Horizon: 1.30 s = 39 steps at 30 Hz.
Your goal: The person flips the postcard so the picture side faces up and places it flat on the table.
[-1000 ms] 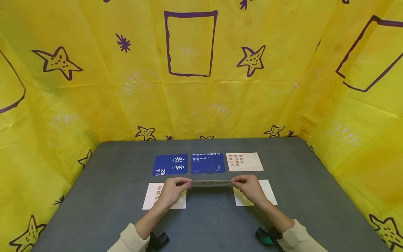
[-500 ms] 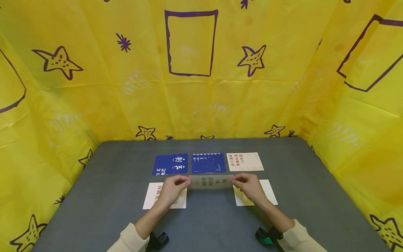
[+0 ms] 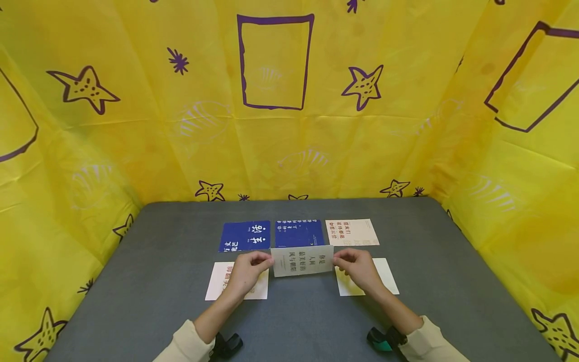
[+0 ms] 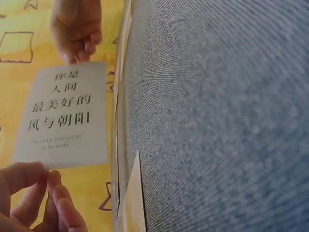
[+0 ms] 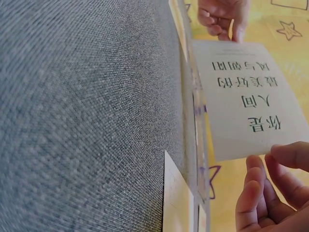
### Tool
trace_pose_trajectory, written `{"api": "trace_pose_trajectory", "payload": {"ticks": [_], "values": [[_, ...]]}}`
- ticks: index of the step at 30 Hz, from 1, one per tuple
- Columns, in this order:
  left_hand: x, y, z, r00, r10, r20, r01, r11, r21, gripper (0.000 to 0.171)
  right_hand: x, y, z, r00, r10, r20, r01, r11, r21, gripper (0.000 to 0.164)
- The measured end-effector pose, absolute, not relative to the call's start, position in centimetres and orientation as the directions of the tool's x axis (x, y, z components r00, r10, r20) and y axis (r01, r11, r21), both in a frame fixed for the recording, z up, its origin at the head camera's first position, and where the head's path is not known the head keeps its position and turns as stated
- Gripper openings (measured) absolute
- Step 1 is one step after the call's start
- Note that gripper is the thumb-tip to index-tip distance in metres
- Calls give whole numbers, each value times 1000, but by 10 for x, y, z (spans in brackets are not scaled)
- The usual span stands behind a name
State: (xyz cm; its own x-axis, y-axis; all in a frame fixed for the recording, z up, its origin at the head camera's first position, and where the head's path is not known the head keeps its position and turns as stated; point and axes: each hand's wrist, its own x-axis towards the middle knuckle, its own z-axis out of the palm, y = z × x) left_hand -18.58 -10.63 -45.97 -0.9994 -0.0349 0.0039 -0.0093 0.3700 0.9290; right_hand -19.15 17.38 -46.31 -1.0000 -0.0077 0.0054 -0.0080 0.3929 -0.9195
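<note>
A pale card (image 3: 302, 261) with dark green characters is held above the table, its printed face tilted toward the head camera. My left hand (image 3: 246, 271) pinches one short edge between thumb and fingers. At the opposite edge my right hand (image 3: 359, 269) pinches it the same way. In the left wrist view the card (image 4: 67, 116) shows its full print, with small English lines below the characters. Under the left hand lies a white card with red characters (image 3: 217, 281), partly covered. Beneath the right hand a plain white card (image 3: 384, 275) is partly hidden.
Behind the held card lie a blue card (image 3: 244, 236), a second blue card (image 3: 298, 234) and a cream card with red print (image 3: 353, 232) in a row. They rest on a grey table (image 3: 298, 327). Yellow patterned cloth (image 3: 276, 151) encloses the back and sides.
The held card has turned from nearly edge-on to showing its printed face to the head camera. Both hands keep their pinch and have hardly moved.
</note>
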Motion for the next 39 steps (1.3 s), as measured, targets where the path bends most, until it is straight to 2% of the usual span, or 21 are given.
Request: {"api": "trace_pose_trajectory", "payload": {"ticks": [12,24,39], "values": [[-184,-105,-460,-999,-36,0,-14,395,919,10,-191,174,-464,-1000,-1,-10,9,400,-917,6],[-185,-104,-464,-996,-94,-14,-47,358,933,13,-188,172,-463,-1000,-9,-28,22,409,-912,7],[-189,-101,-459,-998,-58,-2,-27,434,901,13,-194,169,-462,-994,32,-106,110,397,-911,7]]}}
